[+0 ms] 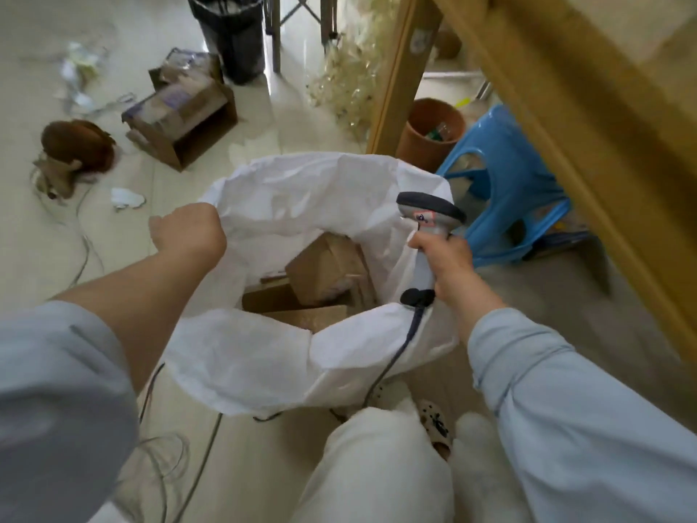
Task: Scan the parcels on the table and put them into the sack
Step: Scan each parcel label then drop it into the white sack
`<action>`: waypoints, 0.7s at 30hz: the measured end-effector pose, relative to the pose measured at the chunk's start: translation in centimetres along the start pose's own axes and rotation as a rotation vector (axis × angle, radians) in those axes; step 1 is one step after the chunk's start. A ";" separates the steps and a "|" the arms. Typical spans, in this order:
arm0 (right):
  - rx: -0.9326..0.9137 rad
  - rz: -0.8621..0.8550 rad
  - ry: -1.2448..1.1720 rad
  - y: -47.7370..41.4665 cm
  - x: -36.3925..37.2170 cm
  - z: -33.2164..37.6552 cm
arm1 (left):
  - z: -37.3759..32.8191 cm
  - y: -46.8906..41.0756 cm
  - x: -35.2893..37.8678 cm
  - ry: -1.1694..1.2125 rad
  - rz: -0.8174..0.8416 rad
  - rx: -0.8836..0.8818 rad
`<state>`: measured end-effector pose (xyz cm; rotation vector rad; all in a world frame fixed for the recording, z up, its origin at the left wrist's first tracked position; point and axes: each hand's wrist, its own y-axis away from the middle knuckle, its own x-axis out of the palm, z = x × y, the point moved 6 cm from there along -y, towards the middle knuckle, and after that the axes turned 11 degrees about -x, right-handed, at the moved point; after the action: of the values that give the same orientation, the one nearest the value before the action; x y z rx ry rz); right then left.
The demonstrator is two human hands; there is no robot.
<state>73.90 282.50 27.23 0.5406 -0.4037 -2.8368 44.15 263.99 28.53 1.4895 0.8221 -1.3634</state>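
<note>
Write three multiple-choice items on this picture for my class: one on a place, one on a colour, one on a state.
1. Where are the cardboard parcels?
A. on the floor
B. inside the white sack
C. on a chair

2. What colour is the plastic stool?
A. red
B. green
C. blue

3. What is the right hand doing?
A. gripping the scanner by its handle
B. hanging open and idle
C. pressing flat on a parcel

Answers:
1 B: the brown boxes show down through the sack's open mouth.
2 C: the stool beside the sack is light blue.
3 A: the fingers are curled round the scanner's handle, above its cable.
</note>
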 end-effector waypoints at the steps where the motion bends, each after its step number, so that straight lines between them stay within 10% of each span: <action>1: -0.028 -0.014 0.012 0.9 -0.9 1.8 | 0.3 0.4 -1.2 0.052 0.012 0.001; 14: -0.303 -0.081 -0.039 13.9 -11.8 20.1 | 3.1 6.3 -14.3 0.752 0.580 0.054; 21: -0.193 -0.015 0.042 13.9 -10.8 14.8 | 3.3 8.4 -8.5 0.840 0.624 -0.044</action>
<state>80.28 275.73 48.27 0.5638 -0.1174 -2.8321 49.31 258.90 38.63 2.0746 0.7591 -0.2284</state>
